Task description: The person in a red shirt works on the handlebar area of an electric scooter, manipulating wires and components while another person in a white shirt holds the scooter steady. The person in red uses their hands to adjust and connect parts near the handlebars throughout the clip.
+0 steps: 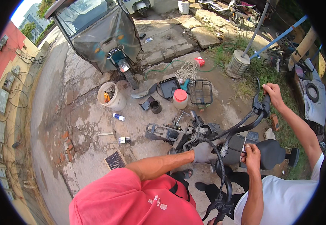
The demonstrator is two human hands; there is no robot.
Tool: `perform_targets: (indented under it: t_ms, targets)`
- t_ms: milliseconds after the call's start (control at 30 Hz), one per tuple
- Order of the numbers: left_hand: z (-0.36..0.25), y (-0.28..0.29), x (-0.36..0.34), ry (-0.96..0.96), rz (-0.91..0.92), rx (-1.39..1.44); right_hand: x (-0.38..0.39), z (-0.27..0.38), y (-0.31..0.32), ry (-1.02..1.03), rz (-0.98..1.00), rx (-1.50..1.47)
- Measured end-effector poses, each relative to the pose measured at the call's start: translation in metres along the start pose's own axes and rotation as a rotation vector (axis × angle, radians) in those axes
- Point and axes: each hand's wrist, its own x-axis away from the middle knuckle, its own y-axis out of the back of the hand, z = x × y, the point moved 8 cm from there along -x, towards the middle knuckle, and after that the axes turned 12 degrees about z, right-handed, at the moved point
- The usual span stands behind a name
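At left, a hammer [106, 134] lies on cracked concrete; beyond it stands a white bucket [120, 105] containing an orange item. A blue-and-white bottle [118, 117] lies on its side, with a small box [124, 140] nearer. Farther right stands a jar [180, 99] with a red lid. The gloved left hand [204, 153] is at the front of the bike [228, 157], which occupies the near right; its fingers are partly hidden, so closure cannot be determined. Right of it, a bare hand [251, 154], owner undetermined, has fingers bunched together just beside the black seat [271, 150]; any object pinched is indistinct. A co-worker's hand [273, 95] rests on the handlebar's far end.
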Motion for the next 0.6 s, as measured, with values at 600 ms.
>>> perform_targets:
  t_ms: [600]
  targets:
    - [0.0,0.002,0.001,-0.074,-0.066,-0.055,0.045,0.052,-0.02,0.359,-0.155,0.622]
